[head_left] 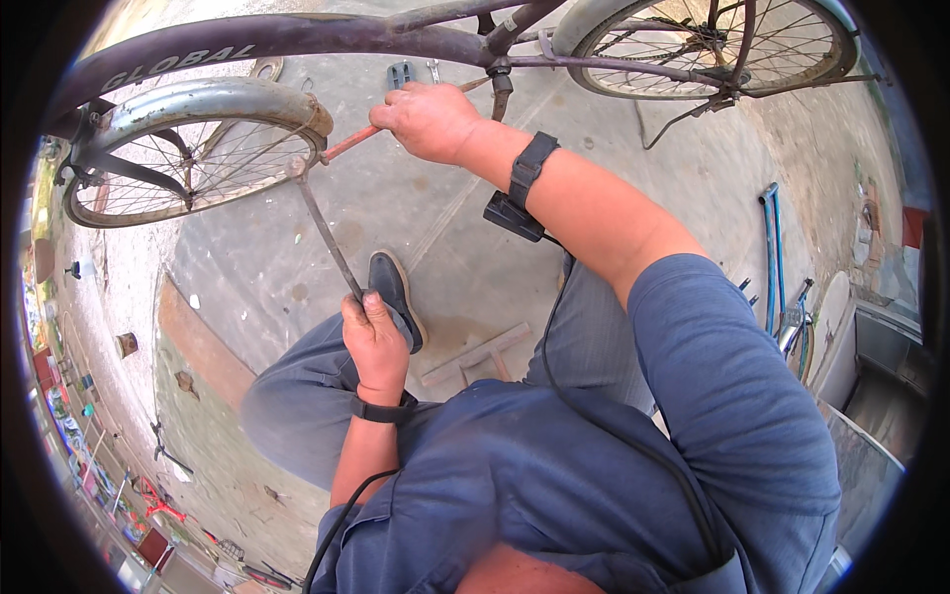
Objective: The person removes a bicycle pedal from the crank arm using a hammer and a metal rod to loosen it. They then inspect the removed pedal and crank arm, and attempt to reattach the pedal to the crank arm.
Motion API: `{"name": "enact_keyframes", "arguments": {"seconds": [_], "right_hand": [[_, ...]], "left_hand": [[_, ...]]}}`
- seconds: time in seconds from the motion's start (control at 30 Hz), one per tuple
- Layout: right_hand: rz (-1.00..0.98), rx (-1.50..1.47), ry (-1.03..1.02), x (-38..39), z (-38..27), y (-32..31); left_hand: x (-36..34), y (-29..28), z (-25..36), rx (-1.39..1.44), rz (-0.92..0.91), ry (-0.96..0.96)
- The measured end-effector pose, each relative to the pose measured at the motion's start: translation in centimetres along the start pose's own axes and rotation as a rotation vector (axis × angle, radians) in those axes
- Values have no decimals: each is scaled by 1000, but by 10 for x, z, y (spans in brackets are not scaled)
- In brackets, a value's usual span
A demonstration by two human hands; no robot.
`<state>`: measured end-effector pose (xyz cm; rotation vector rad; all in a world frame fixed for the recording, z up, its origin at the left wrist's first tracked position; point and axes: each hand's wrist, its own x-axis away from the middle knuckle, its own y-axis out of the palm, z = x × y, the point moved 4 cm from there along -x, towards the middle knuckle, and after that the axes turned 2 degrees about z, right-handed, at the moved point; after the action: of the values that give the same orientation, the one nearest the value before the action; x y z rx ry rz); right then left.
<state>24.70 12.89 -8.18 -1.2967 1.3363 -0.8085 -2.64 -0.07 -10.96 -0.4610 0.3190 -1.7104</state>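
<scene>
My left hand point(376, 342) is closed round the lower end of a long grey metal bar tool point(331, 230) with a blunt, rounded head. That head is beside the rear edge of the bicycle's front wheel point(193, 168), under a worn silver mudguard. My right hand point(430, 121) is wrapped round one end of a slim red-handled tool point(351, 145). Its far end comes close to the head of the bar; whether they touch I cannot tell. Across the top stands a purple bicycle point(336, 38), just beyond both hands.
The bicycle's rear wheel point(708, 45) and kickstand point(683, 121) are at the upper right. A dark pedal point(400, 75) shows beyond my right hand. A T-shaped metal piece point(480, 358) lies by my shoe point(396, 297). Blue tubing point(772, 252) is at the right.
</scene>
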Motion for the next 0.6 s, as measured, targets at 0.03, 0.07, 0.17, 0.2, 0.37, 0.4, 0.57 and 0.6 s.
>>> {"name": "enact_keyframes", "arguments": {"seconds": [0.03, 0.07, 0.17, 0.2, 0.37, 0.4, 0.57, 0.6], "right_hand": [[-13, 6, -2, 2, -1, 2], [5, 4, 5, 4, -1, 2], [44, 3, 1, 2, -2, 4], [46, -4, -5, 3, -2, 5], [62, 22, -9, 3, 1, 8], [39, 13, -3, 3, 1, 9], [56, 5, -2, 3, 3, 8], [42, 8, 2, 3, 2, 8]], "left_hand": [[2, 2, 1, -65, -20, 51], [2, 3, 2, -97, -22, 87], [3, 6, 8, -145, -45, 165], [1, 2, 7, -116, 0, 126], [2, 3, 8, -66, -19, 83], [2, 7, 8, -102, -82, 83], [3, 0, 8, -15, 47, 61], [3, 1, 9, -58, 28, 77]]}}
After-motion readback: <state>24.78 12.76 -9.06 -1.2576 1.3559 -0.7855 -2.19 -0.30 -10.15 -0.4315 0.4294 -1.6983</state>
